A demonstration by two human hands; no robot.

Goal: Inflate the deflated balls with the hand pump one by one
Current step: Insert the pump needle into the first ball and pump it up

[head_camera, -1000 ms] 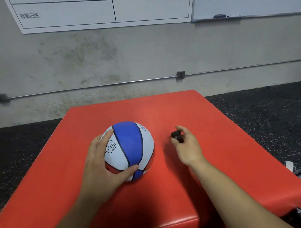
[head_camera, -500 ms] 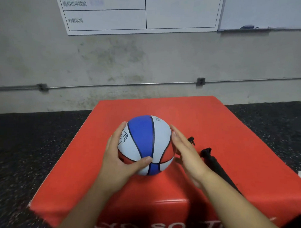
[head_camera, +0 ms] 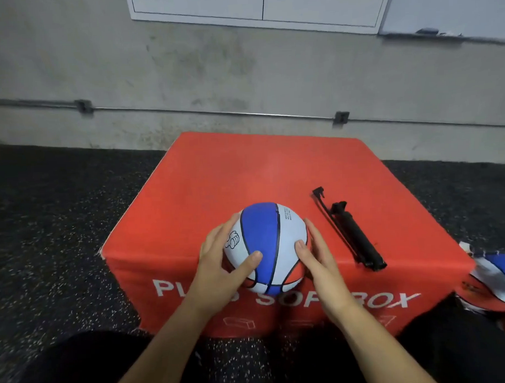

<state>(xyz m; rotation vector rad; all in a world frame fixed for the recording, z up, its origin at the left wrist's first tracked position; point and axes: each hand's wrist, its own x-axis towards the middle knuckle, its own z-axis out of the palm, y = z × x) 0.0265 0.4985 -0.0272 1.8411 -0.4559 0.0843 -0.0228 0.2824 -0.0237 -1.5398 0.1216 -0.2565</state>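
Ball (head_camera: 271, 242): blue, white and red panels, round and full-looking; sits at the near edge of the red box (head_camera: 245, 174), between my two hands.
Left hand (head_camera: 219, 267): cupped round the ball's left side, thumb curled across the front blue panel, fingers wrapped behind. Holding it.
Right hand (head_camera: 319, 260): fingers fairly straight, laid flat against the ball's right side, thumb tip on the white panel. Pressing, not curling round.
Handling, my estimate: light for its size; skin looks rubbery and grippy, so slip is unlikely. Looks firm under my thumbs, no visible dent, but I cannot confirm pressure by sight. Rolls freely on the flat top and it is close to the edge, so best held with palms on opposite sides, as now. Valve not visible from here.
Pump (head_camera: 353, 236): black, lying flat on the box top just right of my right hand, not touching the ball; thin hose lies alongside it, nozzle end pointing away from me.
Second ball (head_camera: 500, 280): same colours, crumpled and flat-looking, off the box's right side, partly cut off by the frame.
Count: balls in view 2; pumps 1; boxes 1; hands 2.
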